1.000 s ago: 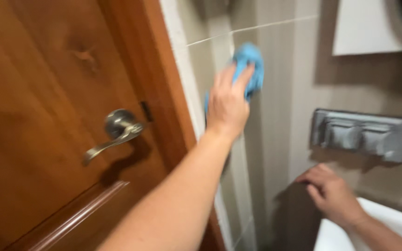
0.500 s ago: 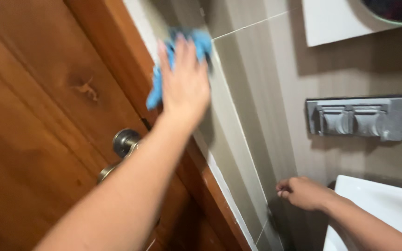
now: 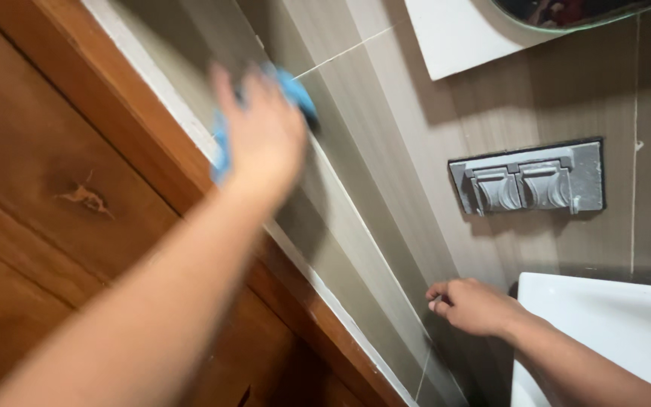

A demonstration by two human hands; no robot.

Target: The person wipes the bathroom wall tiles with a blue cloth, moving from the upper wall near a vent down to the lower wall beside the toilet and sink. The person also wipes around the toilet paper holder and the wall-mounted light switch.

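Blue cloth (image 3: pixel 295 90) pressed flat against the tiled wall (image 3: pixel 386 151), high up, just beside the white strip (image 3: pixel 160 90) that edges the wooden door frame (image 3: pixel 77 83). Mostly covered by the left hand (image 3: pixel 261 128); only blue edges showing at the top right and the lower left of the palm. Left hand spread open over the cloth, fingers together and extended, pinning it to the tile rather than clenching it. Hand and forearm motion-blurred.

Wall: large grey-beige tiles with a faint vertical grain, thin pale grout lines. One grout line running out from behind the cloth toward the upper right. Inside corner of the room just right of the cloth, running down to the lower middle.

Right hand (image 3: pixel 469 305) low on the wall near that corner, fingers loosely curled, holding nothing, fingertips at or just off the tile; contact cannot be told. Wrist beside the white basin (image 3: pixel 612 316) at lower right.

Grey metal double plate (image 3: pixel 529 181) mounted on the wall above the basin, well apart from both hands. White panel (image 3: pixel 461 34) at the top, with a dark curved edge above it. Brown wooden door (image 3: pixel 32 226) filling the left, knot visible in the grain.
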